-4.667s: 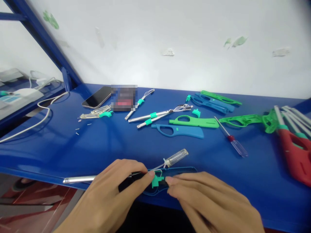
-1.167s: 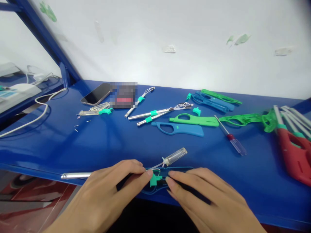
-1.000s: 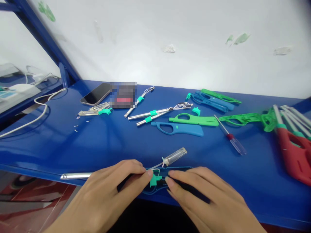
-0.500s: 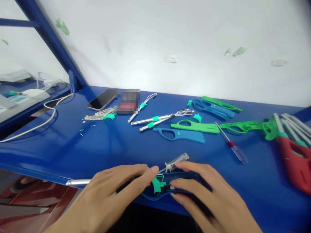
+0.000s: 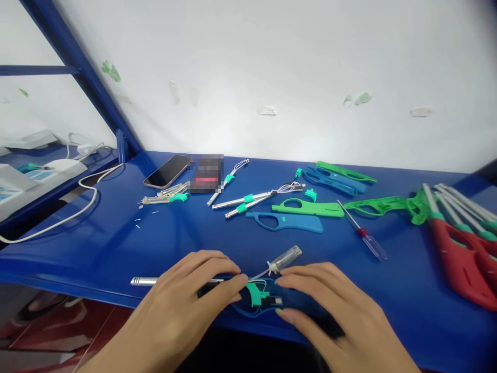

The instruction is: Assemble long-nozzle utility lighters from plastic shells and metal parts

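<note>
Near the table's front edge, a dark blue half casing (image 5: pixel 254 313) of a long-necked gas lighter lies open-side up. A teal trigger (image 5: pixel 254 293) and a small black and white part sit inside it. My left hand (image 5: pixel 194 298) closes around the lighter's neck end, where a silver metal tube (image 5: pixel 143 281) sticks out to the left. Around the casing's handle my right hand (image 5: pixel 334 298) is closed, thumb on the near side, fingers on the far side. A clear fuel tank (image 5: pixel 285 258) with a thin tube lies just beyond the right fingers.
Across the table lie a blue lighter casing (image 5: pixel 298 222), a green casing (image 5: pixel 310 208), a screwdriver (image 5: pixel 367 237) and metal tubes with wires (image 5: pixel 240 201). Red lighters (image 5: pixel 462 259) lie at right. At the back left are a phone (image 5: pixel 169 171) and clear tanks (image 5: pixel 165 194).
The right fingertip has moved off the small part inside the casing toward the far edge. The left hand stays at the neck. The camera view has shifted slightly.
</note>
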Tool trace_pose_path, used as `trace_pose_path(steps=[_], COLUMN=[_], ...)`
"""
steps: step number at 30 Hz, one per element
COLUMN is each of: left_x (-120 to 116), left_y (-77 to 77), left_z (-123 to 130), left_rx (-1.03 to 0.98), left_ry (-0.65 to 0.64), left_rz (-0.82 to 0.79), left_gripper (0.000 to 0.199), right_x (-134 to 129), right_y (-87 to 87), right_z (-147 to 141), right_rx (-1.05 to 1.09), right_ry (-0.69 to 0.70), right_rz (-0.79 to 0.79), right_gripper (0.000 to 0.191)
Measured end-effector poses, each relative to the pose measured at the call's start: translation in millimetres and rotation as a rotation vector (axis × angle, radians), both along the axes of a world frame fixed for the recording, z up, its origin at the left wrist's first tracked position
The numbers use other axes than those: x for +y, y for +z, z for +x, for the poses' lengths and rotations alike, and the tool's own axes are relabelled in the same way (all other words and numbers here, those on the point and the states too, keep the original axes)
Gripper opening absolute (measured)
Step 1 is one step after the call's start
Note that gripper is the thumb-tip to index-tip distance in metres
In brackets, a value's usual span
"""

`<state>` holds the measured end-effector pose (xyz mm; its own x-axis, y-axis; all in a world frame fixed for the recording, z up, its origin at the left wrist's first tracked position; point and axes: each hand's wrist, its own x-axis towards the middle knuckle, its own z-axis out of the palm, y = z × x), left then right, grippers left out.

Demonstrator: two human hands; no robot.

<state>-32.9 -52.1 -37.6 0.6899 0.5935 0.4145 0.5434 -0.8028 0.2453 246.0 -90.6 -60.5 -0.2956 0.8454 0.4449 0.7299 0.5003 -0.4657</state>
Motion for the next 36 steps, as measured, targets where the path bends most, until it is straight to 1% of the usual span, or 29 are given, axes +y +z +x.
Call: trace_pose_path(steps=[2,5,8,10,13,16,18,22,24,29,33,36], left_x=[5,12,18,21,25,30,33,38,39,38,35,31], left_y=[-0.6,2.2,10.3,18.0,28.7,33.7,34.3,33.8,33.2,32.2,37.5,39.8], left_z=[2,8,17,23,32,36,37,39,40,39,34,28], left_rx=[0.061,0.118,0.185,0.246,0.347,0.432,0.464,0.471,0.469,0.46,0.431,0.374], left_ry=[-0.065,-0.108,-0.115,-0.143,-0.206,-0.254,-0.284,-0.336,-0.356,-0.314,-0.236,-0.182], left_rz=[-0.001,0.092,0.212,0.254,0.281,0.302,0.308,0.288,0.277,0.249,0.258,0.188], left_gripper=[0.031,0.037,0.045,0.045,0.042,0.042,0.04,0.032,0.031,0.035,0.044,0.047], right_x=[0,-1,-1,0,1,0,-1,-2,-2,-1,-2,-2], right_y=[0.7,1.5,1.6,1.6,1.6,1.8,2.1,4.0,5.2,6.5,6.6,6.3], right_z=[0,0,-1,-1,-3,-5,-5,-6,-6,-5,-3,-2], right_rx=[0.039,0.075,0.07,0.071,0.074,0.083,0.1,0.147,0.161,0.163,0.163,0.175], right_ry=[0.014,0.009,0.008,0.012,0.02,0.039,0.04,0.033,0.027,0.001,-0.018,-0.039], right_rz=[-0.038,-0.055,-0.078,-0.105,-0.133,-0.155,-0.166,-0.212,-0.229,-0.27,-0.259,-0.28], right_gripper=[0.017,0.014,0.014,0.019,0.032,0.041,0.041,0.032,0.03,0.029,0.032,0.033])
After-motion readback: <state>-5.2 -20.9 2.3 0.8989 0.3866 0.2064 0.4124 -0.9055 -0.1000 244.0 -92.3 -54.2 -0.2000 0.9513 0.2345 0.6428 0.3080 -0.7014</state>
